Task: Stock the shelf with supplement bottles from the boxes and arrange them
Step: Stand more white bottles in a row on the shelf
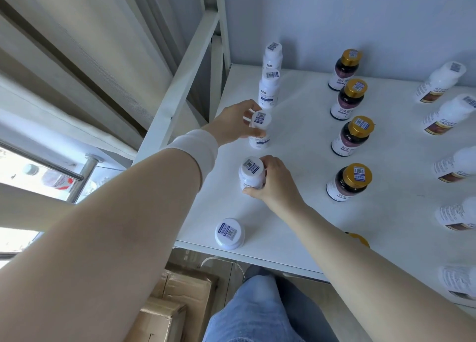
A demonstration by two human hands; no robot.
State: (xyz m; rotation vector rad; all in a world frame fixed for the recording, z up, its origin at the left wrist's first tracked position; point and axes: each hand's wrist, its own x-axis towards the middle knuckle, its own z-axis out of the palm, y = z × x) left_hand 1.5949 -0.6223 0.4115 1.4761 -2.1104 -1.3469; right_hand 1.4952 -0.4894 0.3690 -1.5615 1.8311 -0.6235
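Head view, left hand [233, 122] gripping farther white bottle [260, 121], right hand [277, 184] gripping nearer white bottle [251, 171]

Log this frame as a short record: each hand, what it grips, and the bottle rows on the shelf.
left hand: grips the third white bottle from the back, left row
right hand: grips the fourth white bottle, nearer the front
middle row: gold-capped bottles, four fully visible, upright
shelf: white, bottles in three rows
cardboard boxes: on the floor below

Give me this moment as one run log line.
step: arranging white-capped row | left hand: grips third bottle from back | right hand: grips fourth bottle | shelf: gold-capped row upright
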